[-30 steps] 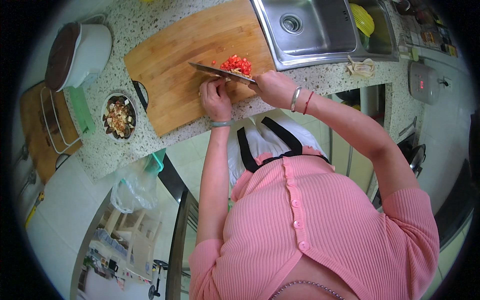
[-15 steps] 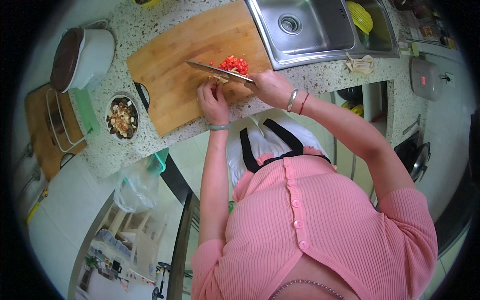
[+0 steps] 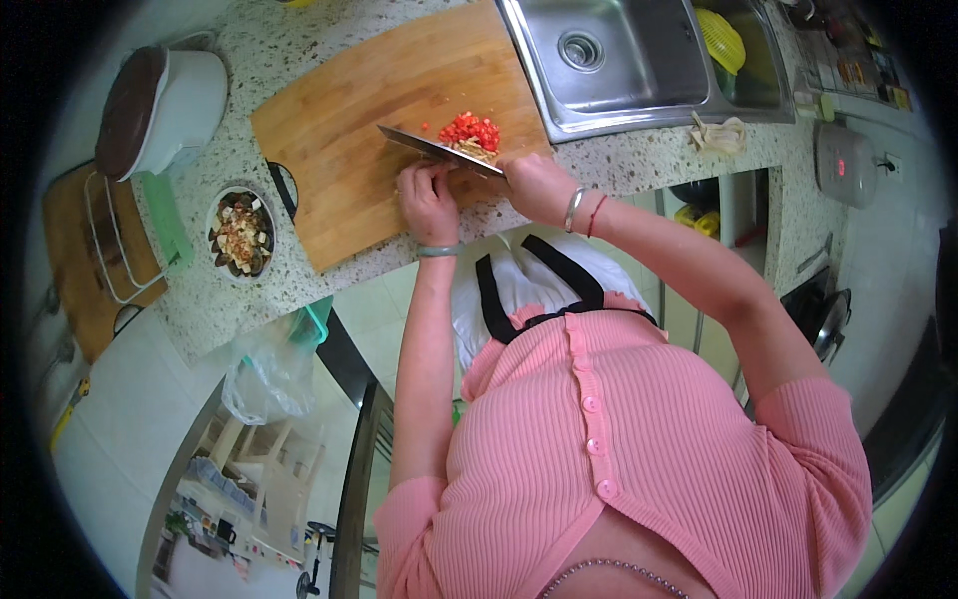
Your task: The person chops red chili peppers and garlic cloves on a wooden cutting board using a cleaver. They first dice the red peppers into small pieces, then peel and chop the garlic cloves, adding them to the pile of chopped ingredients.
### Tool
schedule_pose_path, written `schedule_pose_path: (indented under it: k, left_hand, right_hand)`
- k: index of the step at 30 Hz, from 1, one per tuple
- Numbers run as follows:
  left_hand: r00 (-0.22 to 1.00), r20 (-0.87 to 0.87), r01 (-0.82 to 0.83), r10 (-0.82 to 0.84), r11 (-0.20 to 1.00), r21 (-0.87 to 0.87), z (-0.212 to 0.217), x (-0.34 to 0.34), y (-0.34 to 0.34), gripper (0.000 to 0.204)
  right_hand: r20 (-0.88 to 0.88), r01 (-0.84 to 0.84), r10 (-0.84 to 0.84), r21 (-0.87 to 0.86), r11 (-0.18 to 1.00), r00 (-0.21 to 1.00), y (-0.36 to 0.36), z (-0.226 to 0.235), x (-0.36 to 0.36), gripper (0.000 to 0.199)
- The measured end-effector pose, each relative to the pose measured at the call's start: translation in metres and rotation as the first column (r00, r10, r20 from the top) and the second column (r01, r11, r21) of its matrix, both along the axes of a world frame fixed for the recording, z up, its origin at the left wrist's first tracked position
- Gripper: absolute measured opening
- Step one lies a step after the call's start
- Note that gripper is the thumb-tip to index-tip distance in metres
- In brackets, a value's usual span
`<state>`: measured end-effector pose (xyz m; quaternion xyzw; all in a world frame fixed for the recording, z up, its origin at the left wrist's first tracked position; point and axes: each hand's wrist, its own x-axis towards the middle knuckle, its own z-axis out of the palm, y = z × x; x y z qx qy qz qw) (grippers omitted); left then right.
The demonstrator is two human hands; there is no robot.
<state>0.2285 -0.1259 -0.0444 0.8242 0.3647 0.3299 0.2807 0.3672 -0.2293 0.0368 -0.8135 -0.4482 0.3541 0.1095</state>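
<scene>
Head view: our R grip [image 3: 540,190] holds knife [image 3: 446,153] at handle end, best spot; blade [image 3: 411,139], left of it, prob. stiff, weighty. L grip [image 3: 430,203] curled by blade, can't tell contents.

Illumination is moderate and diffuse, with highlights on the sink [image 3: 649,70], soft shadow on the cutting board [image 3: 344,150] near the left hand [image 3: 430,210], fisheye curvature along the counter [image 3: 215,314], blurred outer detail and black vignetting in 4 corners.
</scene>
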Motion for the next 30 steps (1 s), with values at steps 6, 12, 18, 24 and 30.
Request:
schedule_pose_path:
  k: [6,12,18,24,30]
  left_hand:
    - [0.998,0.060,0.000,0.001,1.000,-0.012,0.002,-0.001,0.001,0.007]
    - [0.996,0.085,-0.020,0.024,0.998,-0.052,0.000,-0.003,-0.004,0.008]
    - [0.999,0.045,0.007,-0.006,1.000,-0.008,-0.004,-0.006,-0.002,0.011]
    - [0.999,-0.002,0.037,-0.037,0.999,-0.002,0.000,-0.006,-0.001,0.010]
    - [0.998,0.062,-0.001,0.001,1.000,0.003,0.001,-0.009,0.000,0.007]
  right_hand:
    - [0.033,-0.014,0.014,0.016,1.000,0.999,0.006,0.005,0.007,0.025]
    - [0.007,-0.003,0.003,0.000,1.000,1.000,-0.002,0.021,0.002,0.026]
    - [0.021,-0.058,0.059,-0.059,0.997,0.998,0.001,0.023,-0.001,0.024]
    - [0.047,-0.054,0.053,0.024,0.998,0.998,0.004,-0.007,0.000,0.019]
    - [0.024,-0.016,0.015,0.043,0.999,1.000,0.005,0.014,0.000,0.023]
